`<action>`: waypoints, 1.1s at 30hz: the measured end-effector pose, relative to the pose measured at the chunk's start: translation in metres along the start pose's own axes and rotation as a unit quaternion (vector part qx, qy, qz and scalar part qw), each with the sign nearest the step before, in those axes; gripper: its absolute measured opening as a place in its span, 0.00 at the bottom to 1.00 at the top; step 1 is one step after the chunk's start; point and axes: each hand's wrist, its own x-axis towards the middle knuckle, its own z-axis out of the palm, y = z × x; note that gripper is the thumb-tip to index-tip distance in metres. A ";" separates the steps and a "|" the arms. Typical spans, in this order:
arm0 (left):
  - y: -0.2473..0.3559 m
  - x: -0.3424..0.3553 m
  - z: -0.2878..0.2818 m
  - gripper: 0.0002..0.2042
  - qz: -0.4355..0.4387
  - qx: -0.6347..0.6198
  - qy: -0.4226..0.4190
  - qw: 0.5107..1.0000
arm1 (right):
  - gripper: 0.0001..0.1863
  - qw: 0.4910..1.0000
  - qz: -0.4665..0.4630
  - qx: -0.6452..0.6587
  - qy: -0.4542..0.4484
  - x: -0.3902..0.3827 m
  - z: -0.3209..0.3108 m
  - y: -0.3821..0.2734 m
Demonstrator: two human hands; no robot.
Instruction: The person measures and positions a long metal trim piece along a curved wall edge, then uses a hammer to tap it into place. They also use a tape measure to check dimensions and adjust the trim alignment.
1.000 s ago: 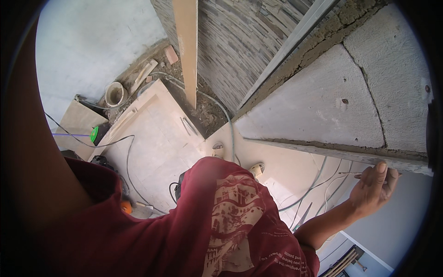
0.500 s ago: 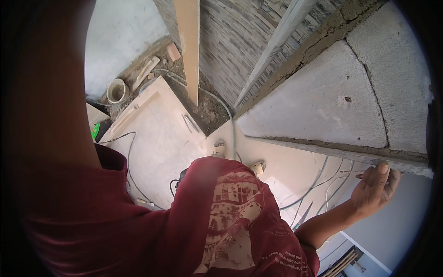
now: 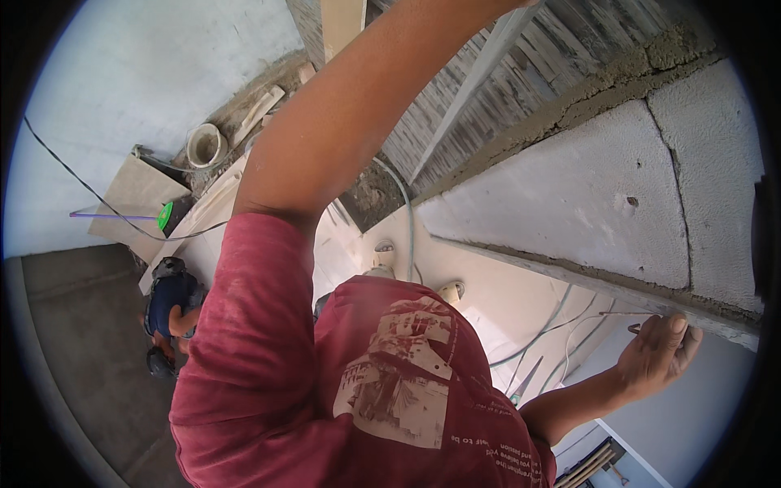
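My right hand is at the right, with its fingers curled around a thin bent metal rod. The rod lies against the lower edge of a long narrow board under the pale block wall. Up at the top rim, only a sliver of my left hand shows, near the upper end of a long pale bar. Its fingers are out of the picture, so whether it grips the bar is hidden. Wet grey mortar runs along the block wall's upper edge.
Below, a person in dark clothes bends over at the left. A mortar-stained bucket stands among rubble beside a tan board. A hose and several cables run across the floor. A handsaw lies near my right elbow.
My left arm has swung from the left side across to the top, over the boards. The view has shifted, bringing the person below into sight. My right hand stays on the rod.
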 end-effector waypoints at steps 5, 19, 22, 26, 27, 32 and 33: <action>-0.073 -0.049 -0.033 0.19 -0.066 -0.043 -0.014 0.997 | 0.11 1.000 -0.016 0.005 0.011 -0.001 -0.012 0.006; -0.088 -0.103 -0.083 0.23 -0.108 0.026 0.044 0.993 | 0.12 1.000 0.005 0.028 -0.009 -0.001 0.002 -0.006; -0.077 -0.107 -0.088 0.23 -0.112 0.102 0.033 0.988 | 0.12 1.000 0.004 0.030 -0.003 -0.001 0.003 -0.007; -0.079 -0.114 -0.092 0.22 -0.100 0.110 0.028 0.988 | 0.12 1.000 -0.001 0.031 0.003 -0.002 0.003 -0.005; -0.081 -0.116 -0.091 0.22 -0.092 0.111 0.031 0.989 | 0.12 1.000 -0.001 0.031 0.003 -0.002 0.003 -0.005; -0.097 -0.118 -0.088 0.22 -0.078 0.111 0.016 0.991 | 0.07 0.994 0.006 0.093 -0.058 0.002 -0.013 0.000; -0.096 -0.119 -0.081 0.21 -0.110 0.067 0.014 0.992 | 0.08 0.993 0.007 0.099 -0.065 0.003 -0.018 0.002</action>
